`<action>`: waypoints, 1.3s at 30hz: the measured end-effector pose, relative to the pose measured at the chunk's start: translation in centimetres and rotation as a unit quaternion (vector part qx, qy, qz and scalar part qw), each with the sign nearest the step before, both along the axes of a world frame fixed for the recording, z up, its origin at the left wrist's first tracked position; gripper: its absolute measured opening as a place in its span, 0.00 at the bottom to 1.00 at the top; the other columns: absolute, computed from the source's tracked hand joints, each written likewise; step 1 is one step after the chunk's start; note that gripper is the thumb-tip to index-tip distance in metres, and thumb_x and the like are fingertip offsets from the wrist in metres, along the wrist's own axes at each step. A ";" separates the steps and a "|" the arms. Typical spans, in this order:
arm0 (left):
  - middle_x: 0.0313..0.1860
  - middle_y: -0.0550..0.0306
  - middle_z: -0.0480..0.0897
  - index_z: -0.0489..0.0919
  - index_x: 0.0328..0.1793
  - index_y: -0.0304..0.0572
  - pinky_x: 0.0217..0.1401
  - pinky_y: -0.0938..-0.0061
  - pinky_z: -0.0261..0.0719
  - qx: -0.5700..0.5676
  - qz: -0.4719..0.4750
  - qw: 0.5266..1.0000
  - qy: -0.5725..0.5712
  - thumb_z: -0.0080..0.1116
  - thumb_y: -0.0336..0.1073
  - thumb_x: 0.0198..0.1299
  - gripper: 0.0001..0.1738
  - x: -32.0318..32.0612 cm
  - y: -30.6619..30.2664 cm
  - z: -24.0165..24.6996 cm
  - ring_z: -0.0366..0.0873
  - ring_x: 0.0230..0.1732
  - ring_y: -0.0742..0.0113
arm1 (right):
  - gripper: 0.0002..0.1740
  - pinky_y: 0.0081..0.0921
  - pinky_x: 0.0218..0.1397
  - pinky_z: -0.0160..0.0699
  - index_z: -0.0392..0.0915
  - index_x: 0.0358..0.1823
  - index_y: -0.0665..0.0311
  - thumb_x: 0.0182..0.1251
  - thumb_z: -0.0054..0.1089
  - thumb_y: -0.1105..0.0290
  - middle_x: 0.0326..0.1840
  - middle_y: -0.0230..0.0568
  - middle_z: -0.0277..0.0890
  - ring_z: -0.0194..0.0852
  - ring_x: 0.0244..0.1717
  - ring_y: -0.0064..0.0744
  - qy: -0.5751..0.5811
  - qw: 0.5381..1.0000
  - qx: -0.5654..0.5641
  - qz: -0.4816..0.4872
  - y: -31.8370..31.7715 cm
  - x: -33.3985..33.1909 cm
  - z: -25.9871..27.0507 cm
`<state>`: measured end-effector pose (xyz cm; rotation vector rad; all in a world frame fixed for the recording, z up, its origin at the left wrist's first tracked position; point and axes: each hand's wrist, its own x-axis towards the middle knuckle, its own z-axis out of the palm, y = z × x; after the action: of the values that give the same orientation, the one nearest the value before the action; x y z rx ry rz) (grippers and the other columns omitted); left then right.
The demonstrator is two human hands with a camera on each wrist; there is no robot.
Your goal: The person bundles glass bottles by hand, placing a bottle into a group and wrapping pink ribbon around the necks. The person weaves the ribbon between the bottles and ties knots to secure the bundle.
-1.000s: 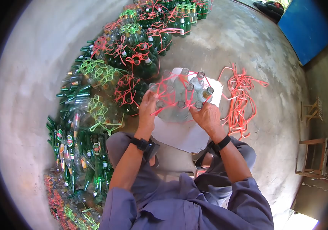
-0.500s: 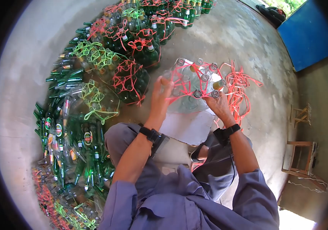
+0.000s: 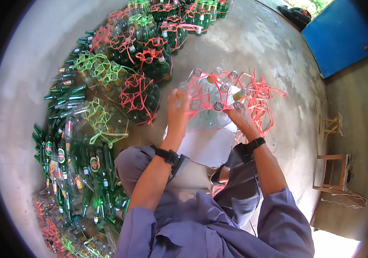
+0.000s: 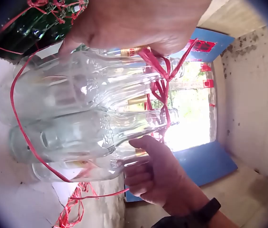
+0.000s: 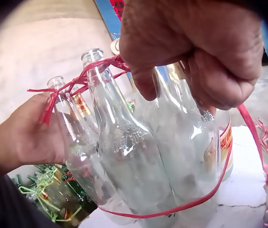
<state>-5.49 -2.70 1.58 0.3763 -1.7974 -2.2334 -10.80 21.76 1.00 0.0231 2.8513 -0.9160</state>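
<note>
A bundle of clear glass bottles (image 3: 207,118) stands upright on a white board (image 3: 199,146), its necks laced with red plastic strap (image 3: 204,107). My left hand (image 3: 178,114) lies against the bundle's left side, fingers extended along the outer bottle; in the right wrist view the palm of this hand (image 5: 36,135) is close against the glass. My right hand (image 3: 242,120) grips a front right bottle at the neck, fingers curled, as the right wrist view shows. A red strap band (image 5: 172,209) also runs round the lower bodies of the bottles.
A heap of loose red strap (image 3: 263,96) lies on the floor right of the board. Strapped bundles of green bottles (image 3: 141,96) and loose bottles (image 3: 63,159) crowd the left wall. A wooden frame (image 3: 336,172) stands at right, with a blue panel (image 3: 343,34) at the back.
The left hand has let go of the front left necks and extended along the side. The bundle sits farther right relative to the board; the right hand stays at its front right.
</note>
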 end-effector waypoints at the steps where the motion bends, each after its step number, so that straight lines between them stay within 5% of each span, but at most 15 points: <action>1: 0.48 0.67 0.72 0.74 0.62 0.44 0.58 0.77 0.67 -0.015 0.006 1.000 0.003 0.59 0.45 0.72 0.19 0.0 0.0 0.1 0.68 0.49 0.77 | 0.31 0.42 0.54 0.85 0.85 0.48 0.67 0.61 0.68 0.44 0.44 0.60 0.87 0.87 0.51 0.55 0.025 0.998 -0.036 0.042 -0.3 0.7 1.2; 3: 0.48 0.67 0.72 0.74 0.63 0.43 0.58 0.77 0.67 -0.026 0.000 1.000 0.000 0.59 0.44 0.72 0.20 -0.1 -0.2 -0.2 0.68 0.50 0.77 | 0.30 0.42 0.53 0.85 0.85 0.48 0.67 0.60 0.70 0.45 0.43 0.61 0.86 0.87 0.51 0.56 0.051 0.993 -0.072 0.084 -0.9 1.2 2.8; 5: 0.49 0.67 0.73 0.74 0.64 0.43 0.59 0.77 0.67 -0.036 -0.005 0.999 -0.013 0.60 0.44 0.72 0.20 -0.1 -0.6 -1.0 0.68 0.50 0.77 | 0.30 0.43 0.53 0.84 0.84 0.48 0.67 0.58 0.72 0.46 0.42 0.63 0.86 0.86 0.51 0.59 -0.022 0.987 -0.162 -0.004 -1.3 1.7 3.4; 7: 0.82 0.38 0.61 0.56 0.83 0.30 0.83 0.64 0.52 -0.038 -0.045 0.997 -0.041 0.57 0.55 0.71 0.46 0.0 -0.8 -1.6 0.53 0.85 0.50 | 0.23 0.41 0.49 0.82 0.84 0.48 0.65 0.61 0.70 0.54 0.40 0.55 0.87 0.86 0.46 0.49 0.021 0.994 -0.104 -0.009 -1.0 2.1 0.4; 8: 0.82 0.38 0.61 0.56 0.83 0.30 0.83 0.64 0.52 -0.041 -0.045 0.997 -0.038 0.57 0.55 0.71 0.46 -0.1 -0.8 -1.5 0.53 0.85 0.50 | 0.15 0.39 0.45 0.80 0.83 0.47 0.64 0.65 0.68 0.62 0.38 0.47 0.87 0.86 0.40 0.38 0.070 0.997 -0.044 -0.012 -0.6 2.1 -1.1; 10: 0.86 0.37 0.54 0.54 0.85 0.32 0.85 0.63 0.46 -0.052 -0.066 0.995 -0.057 0.54 0.56 0.72 0.47 -0.4 -0.8 -0.4 0.40 0.89 0.50 | 0.16 0.40 0.45 0.80 0.83 0.47 0.64 0.66 0.67 0.60 0.39 0.48 0.87 0.86 0.41 0.43 0.071 0.996 -0.054 -0.022 -1.0 3.3 -1.0; 12: 0.85 0.37 0.55 0.54 0.85 0.32 0.84 0.62 0.48 -0.054 -0.080 0.994 -0.042 0.54 0.56 0.72 0.46 -1.0 -1.0 -0.1 0.45 0.88 0.50 | 0.20 0.43 0.48 0.82 0.83 0.47 0.64 0.66 0.65 0.53 0.41 0.54 0.87 0.86 0.47 0.56 0.041 0.996 -0.064 -0.054 -1.7 3.8 0.0; 14: 0.84 0.38 0.57 0.54 0.84 0.32 0.84 0.62 0.50 -0.059 -0.100 0.993 -0.027 0.54 0.56 0.72 0.46 -1.5 -1.2 -0.2 0.49 0.87 0.50 | 0.24 0.44 0.51 0.82 0.83 0.48 0.66 0.64 0.66 0.51 0.42 0.58 0.86 0.85 0.49 0.58 0.017 0.994 -0.050 -0.093 -2.8 4.5 3.2; 16: 0.73 0.55 0.71 0.64 0.82 0.42 0.78 0.65 0.60 -0.012 -0.110 0.993 -0.032 0.50 0.52 0.74 0.35 -1.5 -1.3 0.4 0.65 0.76 0.64 | 0.34 0.47 0.57 0.82 0.80 0.51 0.75 0.58 0.68 0.47 0.44 0.68 0.84 0.84 0.54 0.64 0.008 0.992 -0.056 -0.111 -3.0 4.2 3.3; 19: 0.76 0.44 0.70 0.64 0.79 0.30 0.77 0.64 0.64 -0.032 -0.099 0.994 -0.017 0.58 0.48 0.72 0.38 -0.1 -1.6 2.6 0.69 0.75 0.55 | 0.36 0.48 0.57 0.82 0.78 0.51 0.79 0.58 0.67 0.48 0.45 0.70 0.84 0.83 0.53 0.65 -0.035 0.993 -0.072 -0.084 -3.1 4.6 5.8; 23: 0.70 0.47 0.77 0.69 0.74 0.29 0.74 0.66 0.68 0.023 -0.017 0.999 -0.035 0.61 0.37 0.69 0.31 0.8 -2.3 1.9 0.73 0.71 0.58 | 0.35 0.49 0.56 0.82 0.79 0.51 0.77 0.58 0.67 0.49 0.45 0.70 0.83 0.83 0.53 0.66 -0.028 0.995 -0.058 -0.071 -2.6 3.9 4.3; 27: 0.62 0.46 0.81 0.78 0.62 0.30 0.70 0.64 0.72 -0.100 0.074 0.989 0.077 0.62 0.29 0.63 0.21 3.1 -2.4 4.8 0.78 0.64 0.57 | 0.43 0.48 0.58 0.81 0.77 0.60 0.73 0.59 0.65 0.39 0.50 0.68 0.83 0.82 0.55 0.65 -0.014 0.994 -0.098 -0.048 -2.3 4.2 4.2; 29: 0.59 0.52 0.83 0.80 0.60 0.35 0.67 0.65 0.73 -0.403 0.130 0.896 0.135 0.60 0.27 0.62 0.18 4.6 -1.4 7.6 0.78 0.61 0.58 | 0.43 0.48 0.58 0.81 0.77 0.60 0.73 0.58 0.65 0.40 0.50 0.68 0.84 0.82 0.55 0.65 0.005 0.992 -0.118 -0.049 -2.2 3.8 3.0; 33: 0.53 0.47 0.84 0.82 0.54 0.38 0.64 0.59 0.74 -0.476 0.015 0.833 0.282 0.67 0.28 0.56 0.18 4.7 3.6 11.0 0.79 0.56 0.48 | 0.37 0.50 0.54 0.83 0.79 0.54 0.74 0.59 0.66 0.43 0.46 0.67 0.85 0.84 0.51 0.65 -0.007 0.995 -0.092 -0.023 -1.9 3.6 2.7; 39: 0.44 0.47 0.87 0.86 0.50 0.41 0.53 0.58 0.80 -0.556 -0.126 0.771 0.285 0.70 0.37 0.56 0.16 0.1 8.2 8.6 0.82 0.50 0.47 | 0.28 0.52 0.46 0.85 0.85 0.36 0.75 0.60 0.65 0.49 0.36 0.67 0.84 0.85 0.42 0.67 0.002 0.997 -0.073 0.001 -1.3 3.7 2.2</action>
<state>-5.38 5.54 10.14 -0.7257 -2.4053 -0.8194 -7.05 20.46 3.19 0.0011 2.7804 -1.1212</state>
